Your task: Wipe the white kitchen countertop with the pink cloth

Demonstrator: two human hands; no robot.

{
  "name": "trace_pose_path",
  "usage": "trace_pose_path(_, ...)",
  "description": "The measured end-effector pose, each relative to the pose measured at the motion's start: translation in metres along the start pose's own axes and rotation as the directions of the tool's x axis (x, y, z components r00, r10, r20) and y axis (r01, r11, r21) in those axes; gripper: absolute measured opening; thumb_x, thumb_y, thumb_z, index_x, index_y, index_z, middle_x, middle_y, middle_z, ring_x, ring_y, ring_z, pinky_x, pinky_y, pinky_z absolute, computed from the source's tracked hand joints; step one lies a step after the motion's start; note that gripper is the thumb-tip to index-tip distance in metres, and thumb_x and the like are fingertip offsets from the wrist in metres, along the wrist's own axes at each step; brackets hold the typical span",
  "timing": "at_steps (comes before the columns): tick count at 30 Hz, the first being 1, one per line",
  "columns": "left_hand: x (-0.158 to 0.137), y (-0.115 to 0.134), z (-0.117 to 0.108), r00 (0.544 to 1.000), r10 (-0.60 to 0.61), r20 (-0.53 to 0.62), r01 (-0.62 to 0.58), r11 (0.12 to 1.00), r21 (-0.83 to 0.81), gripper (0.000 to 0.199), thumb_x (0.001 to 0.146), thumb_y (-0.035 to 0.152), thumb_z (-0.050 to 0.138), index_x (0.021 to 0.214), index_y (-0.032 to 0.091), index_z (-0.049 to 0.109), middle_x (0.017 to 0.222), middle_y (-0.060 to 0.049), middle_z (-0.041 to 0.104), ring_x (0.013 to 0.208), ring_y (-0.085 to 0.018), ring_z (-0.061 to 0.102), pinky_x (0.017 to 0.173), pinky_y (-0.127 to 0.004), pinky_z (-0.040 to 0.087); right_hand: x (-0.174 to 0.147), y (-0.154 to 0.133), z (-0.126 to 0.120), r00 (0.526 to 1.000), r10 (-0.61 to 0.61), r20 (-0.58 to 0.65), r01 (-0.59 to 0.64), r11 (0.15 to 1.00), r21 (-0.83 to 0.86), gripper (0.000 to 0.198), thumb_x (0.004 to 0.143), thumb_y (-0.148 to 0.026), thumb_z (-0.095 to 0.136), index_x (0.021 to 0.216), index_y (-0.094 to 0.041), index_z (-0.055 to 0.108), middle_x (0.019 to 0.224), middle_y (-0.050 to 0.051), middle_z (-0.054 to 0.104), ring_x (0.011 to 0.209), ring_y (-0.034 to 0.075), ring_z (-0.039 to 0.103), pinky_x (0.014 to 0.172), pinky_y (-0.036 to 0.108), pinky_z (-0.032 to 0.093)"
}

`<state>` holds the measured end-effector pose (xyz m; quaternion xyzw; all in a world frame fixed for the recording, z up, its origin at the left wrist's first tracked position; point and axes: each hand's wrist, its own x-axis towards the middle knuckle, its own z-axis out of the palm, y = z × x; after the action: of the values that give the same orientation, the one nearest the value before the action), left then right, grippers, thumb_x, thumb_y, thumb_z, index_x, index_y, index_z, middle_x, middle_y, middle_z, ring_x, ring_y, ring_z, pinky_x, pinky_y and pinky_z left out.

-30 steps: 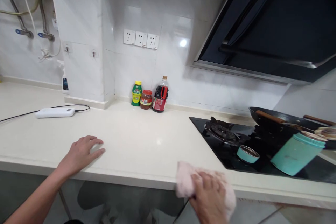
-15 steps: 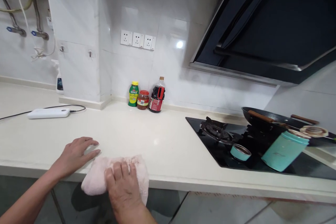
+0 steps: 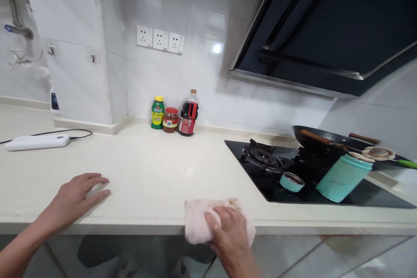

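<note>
A pale pink cloth point(image 3: 199, 221) lies over the front edge of the white countertop point(image 3: 146, 169), part of it hanging down. My right hand point(image 3: 230, 230) presses on it with bent fingers gripping the fabric. A brownish stain shows on the cloth's far side. To the left, my left hand point(image 3: 80, 193) rests on the countertop, fingers stretched out and thumb apart, holding nothing. The underside of the cloth is hidden.
A black gas hob point(image 3: 247, 160) carries a wok point(image 3: 312, 137), a turquoise flask point(image 3: 345, 178) and its cup-like lid point(image 3: 292, 182). Sauce bottle point(image 3: 188, 117), red-lidded jar point(image 3: 170, 120) and green bottle point(image 3: 157, 113) stand by the wall. A white corded device point(image 3: 37, 142) lies left.
My right hand has slid the cloth rightward along the counter edge, away from my left hand. The left hand stays open on the counter. The view has shifted a little.
</note>
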<state>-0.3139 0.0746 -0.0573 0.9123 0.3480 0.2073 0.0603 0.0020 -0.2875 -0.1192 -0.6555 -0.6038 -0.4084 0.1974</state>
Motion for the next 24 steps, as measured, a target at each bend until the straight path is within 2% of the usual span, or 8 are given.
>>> trace_pose_path(3,0.002,-0.001,0.0,1.0,-0.007,0.005,0.007,1.0,0.013,0.056,0.084,0.069,0.048,0.117,0.031,0.072,0.135,-0.006,0.063,0.126,-0.031,0.056,0.103,-0.043,0.045,-0.032,0.049,-0.011,0.998,-0.002,0.056,0.005,0.998,-0.056,0.068,0.061,-0.02,0.071,0.126,-0.02,0.053,0.123,0.016,0.052,0.107,0.037,0.049,0.088,0.058,0.041)
trace_pose_path(8,0.002,-0.006,0.001,1.0,-0.013,-0.004,0.013,1.0,0.025,0.055,0.084,0.068,0.05,0.117,0.031,0.072,0.134,-0.005,0.063,0.124,-0.03,0.057,0.103,-0.043,0.046,-0.078,0.121,-0.035,0.996,0.04,0.08,-0.022,0.976,-0.215,0.056,0.07,-0.025,0.067,0.123,-0.017,0.048,0.121,0.018,0.05,0.109,0.038,0.049,0.095,0.062,0.042)
trace_pose_path(12,0.003,-0.004,0.0,0.999,-0.037,0.022,0.037,0.999,0.02,0.054,0.083,0.067,0.049,0.118,0.032,0.071,0.135,-0.004,0.063,0.126,-0.029,0.056,0.105,-0.044,0.045,-0.12,0.175,-0.049,0.982,0.158,0.101,-0.113,0.928,-0.355,0.051,0.076,-0.033,0.06,0.123,-0.018,0.045,0.122,0.018,0.049,0.111,0.038,0.049,0.099,0.063,0.041)
trace_pose_path(17,0.004,0.002,-0.002,0.997,-0.074,0.023,0.074,0.997,0.006,0.058,0.08,0.07,0.047,0.116,0.031,0.072,0.134,-0.004,0.063,0.127,-0.03,0.055,0.107,-0.047,0.043,-0.172,0.244,-0.061,0.957,0.267,0.118,-0.189,0.873,-0.449,0.053,0.076,-0.037,0.055,0.123,-0.018,0.042,0.124,0.019,0.048,0.117,0.04,0.048,0.105,0.061,0.038)
trace_pose_path(21,0.004,-0.001,0.0,0.999,-0.041,0.006,0.041,0.999,0.02,0.056,0.081,0.068,0.049,0.116,0.031,0.072,0.133,-0.004,0.064,0.125,-0.03,0.057,0.104,-0.044,0.046,-0.19,0.282,-0.075,0.938,0.317,0.137,-0.218,0.852,-0.476,0.053,0.073,-0.037,0.052,0.121,-0.015,0.044,0.123,0.021,0.05,0.115,0.039,0.05,0.1,0.056,0.041)
trace_pose_path(24,0.005,-0.005,0.005,1.0,0.007,-0.026,-0.005,0.997,0.074,0.053,0.084,0.065,0.048,0.117,0.03,0.071,0.132,-0.005,0.064,0.122,-0.03,0.058,0.1,-0.043,0.047,-0.19,0.289,-0.083,0.923,0.357,0.146,-0.244,0.833,-0.496,0.052,0.07,-0.028,0.049,0.119,-0.014,0.049,0.123,0.021,0.052,0.112,0.039,0.05,0.099,0.056,0.04)
